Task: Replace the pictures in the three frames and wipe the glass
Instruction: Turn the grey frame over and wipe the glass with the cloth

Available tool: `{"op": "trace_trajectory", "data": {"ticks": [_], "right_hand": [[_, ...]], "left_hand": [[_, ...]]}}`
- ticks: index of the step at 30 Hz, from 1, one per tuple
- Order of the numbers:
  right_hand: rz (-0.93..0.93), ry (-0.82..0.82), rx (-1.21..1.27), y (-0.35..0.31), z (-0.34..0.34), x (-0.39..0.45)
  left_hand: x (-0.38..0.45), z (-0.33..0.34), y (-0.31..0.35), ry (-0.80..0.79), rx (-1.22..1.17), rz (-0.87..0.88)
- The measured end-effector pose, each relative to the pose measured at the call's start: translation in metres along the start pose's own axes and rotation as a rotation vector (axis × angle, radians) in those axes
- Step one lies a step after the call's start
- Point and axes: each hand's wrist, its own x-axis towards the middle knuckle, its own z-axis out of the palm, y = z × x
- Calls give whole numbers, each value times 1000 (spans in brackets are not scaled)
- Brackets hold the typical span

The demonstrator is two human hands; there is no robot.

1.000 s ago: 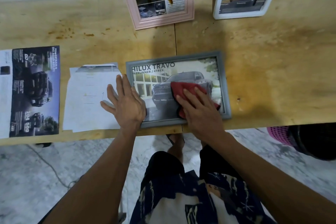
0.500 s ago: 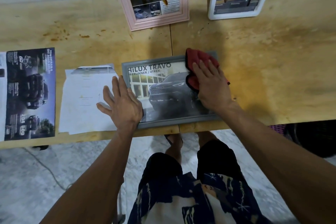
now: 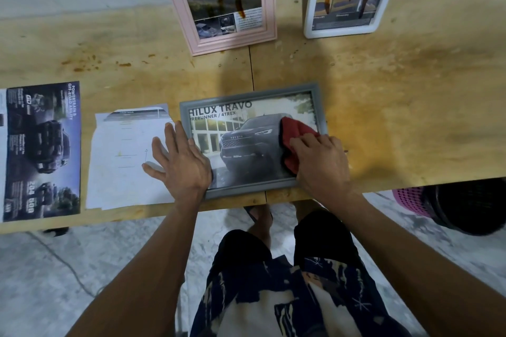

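I saw the grey frame (image 3: 253, 139) flat at the stained plywood counter (image 3: 410, 117) near edge; left hand (image 3: 180, 164) fingers spread on it, right hand (image 3: 320, 164) fingers clamped on red cloth (image 3: 295, 135); marbled floor (image 3: 41, 268) below.

Three picture frames: one grey (image 3: 253, 96), one pink (image 3: 232, 41), one white (image 3: 342, 31); one red cloth (image 3: 294, 134); two loose printed sheets, one dark (image 3: 41, 150), one white (image 3: 123, 161); two hands, left (image 3: 182, 164) and right (image 3: 321, 161)
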Motion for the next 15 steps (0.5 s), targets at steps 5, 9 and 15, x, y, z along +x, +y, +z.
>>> {"op": "trace_trajectory", "data": {"ticks": [5,9,15], "right_hand": [[57,-249,146,-1,-24,-12],[286,-247,665,13,-47,22],[257,-88,440,4,-20,81]], "left_hand": [[0,-2,-1,-10,-9,-5],[1,-3,-2,-30,-9,-5],[7,-10,-9,-65,-19,37]]}}
